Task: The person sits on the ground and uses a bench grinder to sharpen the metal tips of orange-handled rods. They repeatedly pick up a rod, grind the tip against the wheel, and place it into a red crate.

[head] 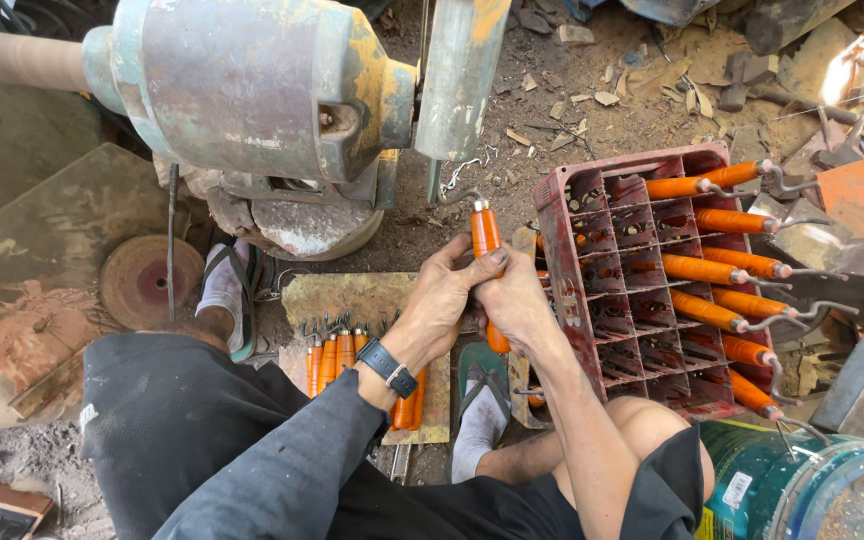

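Orange-handled metal hook tool (485, 240) stands nearly upright between both hands, just below the grey-green grinding wheel (459, 75) of the big rusty bench grinder (252, 85). The left hand (439, 300) wraps its fingers tightly round the wooden handle's middle; the right hand (512, 300) closes over it from the other side, thumb pressed near the top, so both grips are fully shut on the one tool.

Room is tight: the grinder's base crowds the upper left, and the dark red plastic crate (642, 280), tipped on its side, touches the space just right of the right hand. Eight or so finished orange-handled tools (712, 270) poke out of the crate's cells, hooks to the right. A row of about five more orange handles (337, 355) lies on a worn flat board (352, 295) under the left wrist.

A teal drum (802, 490) at lower right carries a small white rectangular label; the left wrist wears a black watch (388, 365).
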